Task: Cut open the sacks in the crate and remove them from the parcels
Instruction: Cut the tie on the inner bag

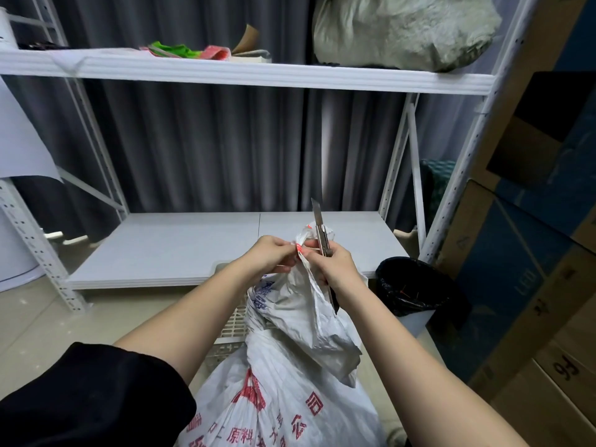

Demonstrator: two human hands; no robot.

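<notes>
My left hand pinches the gathered neck of the upper sack just left of its red tie, fingers curled onto the cloth. My right hand is closed round the utility knife, blade pointing up and away from me, while its thumb and forefinger also nip the neck just right of the tie. The upper sack is thin woven white plastic with blue print; it hangs slack and creased below the tie, so I judge it light, soft and somewhat slippery, with no stiffness to cut against. The sound grip is the bunched neck, held taut on both sides of the tie, so the blade meets tight material and not loose folds. Whatever parcel lies inside is hidden, so the cut should stay shallow. Directly below the tie, nearer me, stands a larger sack with red print, fuller and rounder; I judge it heavier and better opened where it sits. Both rest in a pale slatted crate, mostly covered, below and left of the tie. Right of the tie stands a bin with a black liner, and beyond that stacked cardboard boxes. Behind the tie runs the white shelf rack, its lower board bare where visible.
</notes>
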